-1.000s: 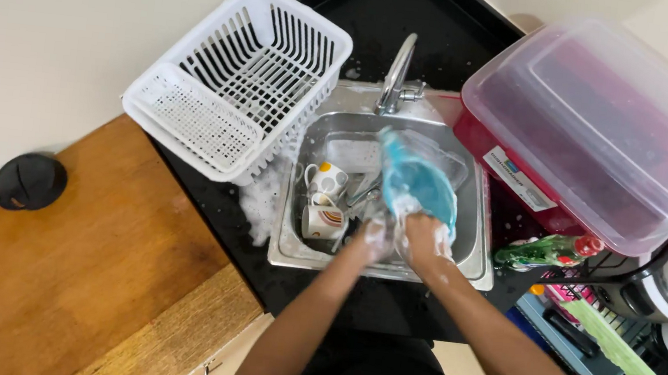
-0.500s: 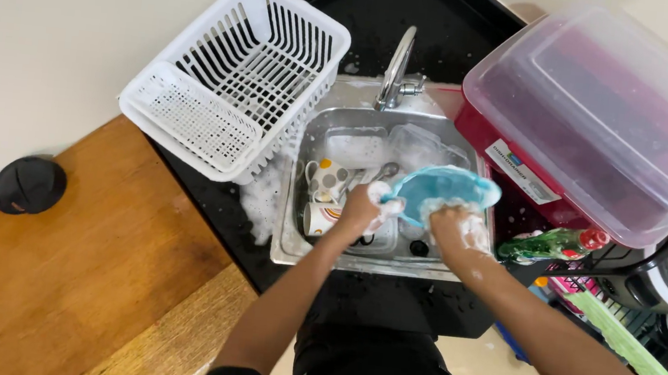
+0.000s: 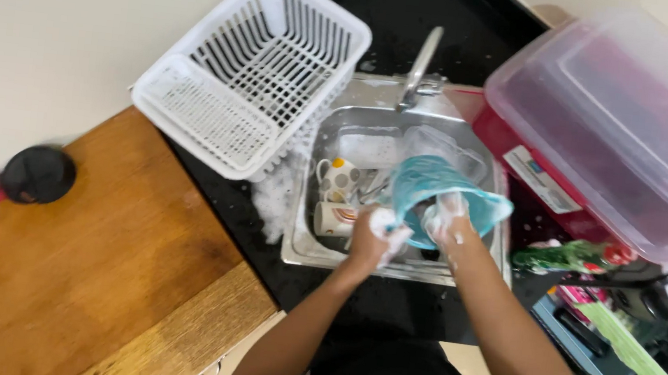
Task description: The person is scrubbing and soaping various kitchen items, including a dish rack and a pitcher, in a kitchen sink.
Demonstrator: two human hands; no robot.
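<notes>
Head view, looking down: over the sink (image 3: 303, 246), the right hand (image 3: 448, 220) grips a teal bowl (image 3: 441, 192) and the soapy left hand (image 3: 374, 237) is closed on a foamy sponge (image 3: 392, 228) at its rim. Washing is underway; two mugs (image 3: 334, 197) wait in the sink, the white rack (image 3: 251, 71) holds nothing. Foam and blur hide the fingers.

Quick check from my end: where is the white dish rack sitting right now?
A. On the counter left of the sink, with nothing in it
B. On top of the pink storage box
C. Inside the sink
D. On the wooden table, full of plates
A. The white dish rack sits on the dark counter left of the sink, its slats bare.
</notes>
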